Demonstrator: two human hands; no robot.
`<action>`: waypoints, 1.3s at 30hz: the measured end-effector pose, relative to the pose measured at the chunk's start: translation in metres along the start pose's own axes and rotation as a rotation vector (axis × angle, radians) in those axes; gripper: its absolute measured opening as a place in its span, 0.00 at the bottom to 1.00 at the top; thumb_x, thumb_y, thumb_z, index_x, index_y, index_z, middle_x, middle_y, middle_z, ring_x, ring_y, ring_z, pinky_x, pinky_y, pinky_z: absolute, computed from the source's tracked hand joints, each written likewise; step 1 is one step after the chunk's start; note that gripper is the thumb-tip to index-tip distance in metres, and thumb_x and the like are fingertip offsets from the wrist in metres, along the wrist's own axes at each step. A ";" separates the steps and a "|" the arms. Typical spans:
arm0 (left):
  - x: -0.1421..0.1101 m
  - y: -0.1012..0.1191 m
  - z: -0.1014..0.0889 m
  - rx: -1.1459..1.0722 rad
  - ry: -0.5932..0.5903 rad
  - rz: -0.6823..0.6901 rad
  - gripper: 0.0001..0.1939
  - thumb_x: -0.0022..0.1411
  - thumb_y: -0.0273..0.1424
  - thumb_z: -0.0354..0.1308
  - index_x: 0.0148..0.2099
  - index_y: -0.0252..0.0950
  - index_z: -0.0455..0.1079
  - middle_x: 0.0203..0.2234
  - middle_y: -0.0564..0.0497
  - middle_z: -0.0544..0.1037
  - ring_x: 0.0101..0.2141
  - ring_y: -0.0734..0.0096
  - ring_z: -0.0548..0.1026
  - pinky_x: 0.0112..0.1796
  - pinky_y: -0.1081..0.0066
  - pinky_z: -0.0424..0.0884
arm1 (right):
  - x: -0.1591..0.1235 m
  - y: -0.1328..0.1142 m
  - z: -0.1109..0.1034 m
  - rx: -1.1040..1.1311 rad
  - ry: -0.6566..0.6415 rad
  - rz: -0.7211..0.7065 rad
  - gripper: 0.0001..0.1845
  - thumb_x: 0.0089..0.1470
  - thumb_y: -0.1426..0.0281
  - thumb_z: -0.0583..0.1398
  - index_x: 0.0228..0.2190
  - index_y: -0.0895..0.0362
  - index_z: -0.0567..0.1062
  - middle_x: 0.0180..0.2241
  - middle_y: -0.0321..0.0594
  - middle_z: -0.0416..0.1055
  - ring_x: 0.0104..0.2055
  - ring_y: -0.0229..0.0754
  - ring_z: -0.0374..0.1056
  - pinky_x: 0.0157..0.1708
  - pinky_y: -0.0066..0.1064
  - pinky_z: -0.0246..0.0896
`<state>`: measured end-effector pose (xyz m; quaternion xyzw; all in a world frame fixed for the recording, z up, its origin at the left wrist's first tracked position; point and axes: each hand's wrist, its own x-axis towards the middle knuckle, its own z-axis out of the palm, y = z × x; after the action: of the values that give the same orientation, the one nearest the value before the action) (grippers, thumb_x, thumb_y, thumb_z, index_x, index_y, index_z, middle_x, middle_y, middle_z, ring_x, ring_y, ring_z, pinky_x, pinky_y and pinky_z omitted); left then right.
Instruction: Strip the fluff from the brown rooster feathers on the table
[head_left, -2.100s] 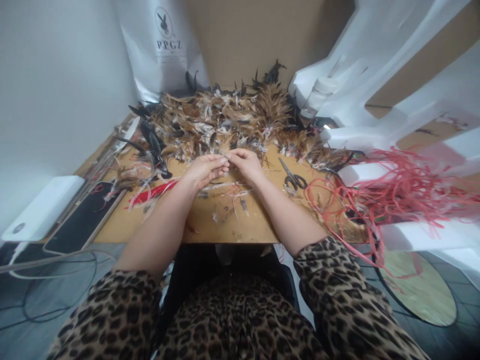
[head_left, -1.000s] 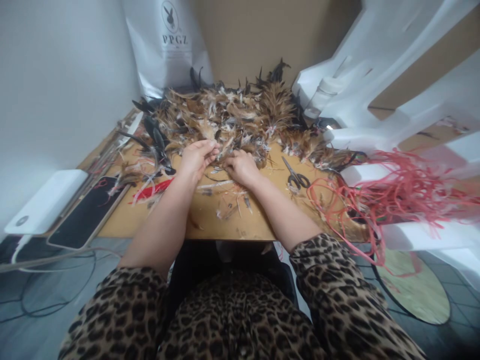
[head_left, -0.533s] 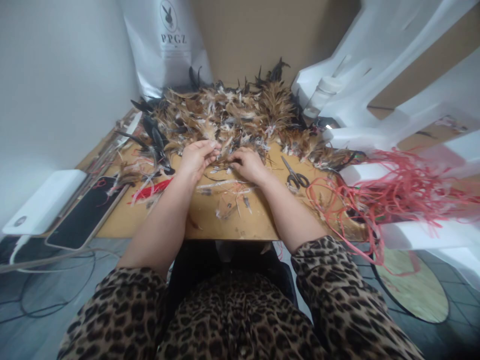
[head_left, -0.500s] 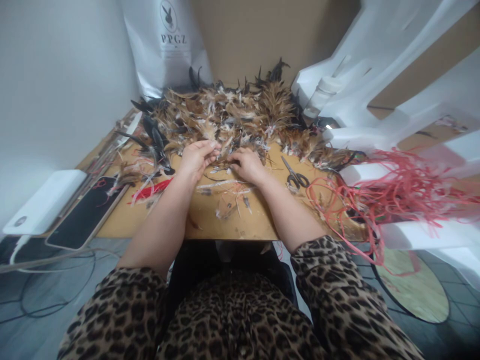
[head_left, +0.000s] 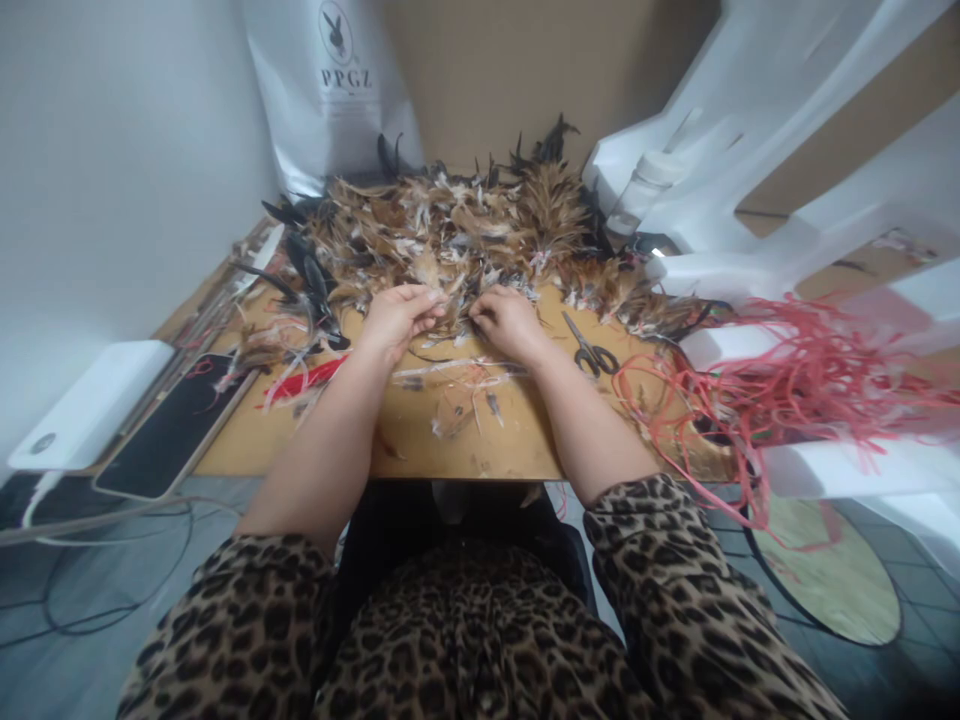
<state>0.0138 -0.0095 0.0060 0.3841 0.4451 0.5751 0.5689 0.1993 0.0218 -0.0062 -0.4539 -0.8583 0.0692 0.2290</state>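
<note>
In the head view a wide heap of brown, white and black feathers (head_left: 450, 215) covers the back of the wooden table (head_left: 517, 440). At the heap's near edge my left hand (head_left: 401, 318) is closed, thumb and index fingertip pinched together. My right hand (head_left: 508, 320) faces it a short gap away, its fingers curled into a pinch. Brown feathers lie between and just beyond the fingertips. Whatever each pinch holds is too small to make out. Loose feather bits and thin pale strips (head_left: 450, 368) lie on the tabletop below my hands.
Black-handled scissors (head_left: 591, 348) lie right of my right hand. Pink-red string (head_left: 810, 380) tangles over white foam at the right. On the left are a phone (head_left: 176, 425), a white power bank (head_left: 90, 405) and a red strip (head_left: 304, 380). A silver bag (head_left: 337, 120) stands behind.
My right hand has shifted a little to the right and up, widening the gap between my hands. My left hand has moved slightly to the right, still pinched.
</note>
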 end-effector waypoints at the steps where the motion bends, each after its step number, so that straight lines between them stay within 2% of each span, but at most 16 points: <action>1: 0.000 0.000 0.000 0.005 -0.001 0.001 0.10 0.44 0.29 0.65 0.30 0.29 0.71 0.30 0.45 0.78 0.25 0.80 0.73 0.24 0.81 0.68 | -0.001 -0.002 0.001 -0.020 -0.014 -0.008 0.11 0.51 0.71 0.54 0.36 0.55 0.74 0.40 0.42 0.68 0.44 0.45 0.59 0.43 0.36 0.50; 4: 0.000 -0.001 -0.001 0.020 -0.006 -0.003 0.11 0.44 0.29 0.65 0.31 0.29 0.72 0.31 0.45 0.78 0.25 0.80 0.73 0.24 0.82 0.68 | -0.002 -0.009 0.005 -0.100 -0.079 -0.032 0.12 0.52 0.71 0.54 0.38 0.53 0.74 0.41 0.43 0.68 0.45 0.47 0.58 0.42 0.38 0.50; 8: -0.001 -0.001 0.000 0.011 0.000 -0.007 0.10 0.43 0.29 0.65 0.30 0.29 0.71 0.30 0.45 0.78 0.24 0.80 0.73 0.23 0.82 0.67 | -0.001 -0.013 0.007 -0.163 -0.102 -0.029 0.14 0.56 0.69 0.49 0.32 0.56 0.74 0.38 0.46 0.68 0.44 0.47 0.58 0.42 0.38 0.49; 13: -0.001 0.000 0.002 0.008 0.033 -0.023 0.10 0.43 0.27 0.65 0.30 0.29 0.71 0.29 0.45 0.78 0.24 0.79 0.73 0.23 0.81 0.67 | 0.001 -0.003 -0.001 -0.054 0.016 -0.007 0.10 0.54 0.71 0.51 0.31 0.58 0.73 0.36 0.45 0.68 0.42 0.46 0.58 0.42 0.37 0.50; 18: 0.002 -0.005 0.001 0.060 0.011 -0.023 0.10 0.43 0.28 0.65 0.31 0.28 0.72 0.30 0.44 0.78 0.24 0.79 0.74 0.23 0.82 0.67 | 0.000 0.005 -0.008 0.024 0.085 -0.026 0.09 0.52 0.72 0.52 0.31 0.58 0.72 0.36 0.43 0.68 0.41 0.45 0.58 0.42 0.36 0.50; 24: 0.003 -0.005 -0.002 0.025 0.019 -0.007 0.12 0.42 0.29 0.67 0.30 0.29 0.71 0.29 0.46 0.78 0.25 0.78 0.75 0.24 0.82 0.68 | -0.001 0.001 -0.014 0.103 0.080 -0.067 0.07 0.51 0.73 0.53 0.29 0.57 0.71 0.34 0.42 0.68 0.40 0.43 0.59 0.42 0.34 0.51; 28: 0.003 -0.003 -0.005 -0.079 -0.034 0.009 0.10 0.43 0.27 0.66 0.29 0.30 0.71 0.36 0.45 0.78 0.27 0.79 0.75 0.27 0.81 0.70 | -0.003 -0.005 -0.017 0.167 0.049 -0.122 0.07 0.51 0.73 0.53 0.29 0.57 0.71 0.34 0.41 0.68 0.40 0.42 0.60 0.43 0.33 0.52; 30: 0.004 -0.003 -0.006 -0.131 -0.067 0.005 0.08 0.44 0.26 0.65 0.30 0.29 0.71 0.36 0.45 0.78 0.27 0.80 0.75 0.28 0.81 0.70 | -0.003 -0.007 -0.017 0.212 0.033 -0.148 0.07 0.50 0.73 0.53 0.29 0.58 0.71 0.33 0.41 0.68 0.40 0.42 0.61 0.44 0.33 0.52; 34: 0.008 -0.003 -0.007 -0.248 -0.084 -0.037 0.04 0.48 0.22 0.62 0.30 0.29 0.71 0.27 0.48 0.77 0.27 0.81 0.74 0.29 0.83 0.70 | -0.003 -0.008 -0.011 0.404 0.065 -0.118 0.06 0.49 0.72 0.55 0.28 0.59 0.71 0.31 0.40 0.68 0.37 0.40 0.62 0.42 0.32 0.55; 39: 0.007 0.004 -0.003 -0.390 0.051 -0.101 0.04 0.53 0.21 0.57 0.30 0.32 0.71 0.29 0.50 0.77 0.32 0.82 0.75 0.35 0.85 0.71 | 0.000 -0.010 0.000 0.934 0.151 0.191 0.10 0.45 0.65 0.60 0.31 0.58 0.71 0.29 0.36 0.70 0.32 0.35 0.63 0.37 0.30 0.59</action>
<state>0.0094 -0.0022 0.0085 0.2289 0.3584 0.6307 0.6492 0.1915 0.0158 -0.0029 -0.3832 -0.6709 0.4349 0.4625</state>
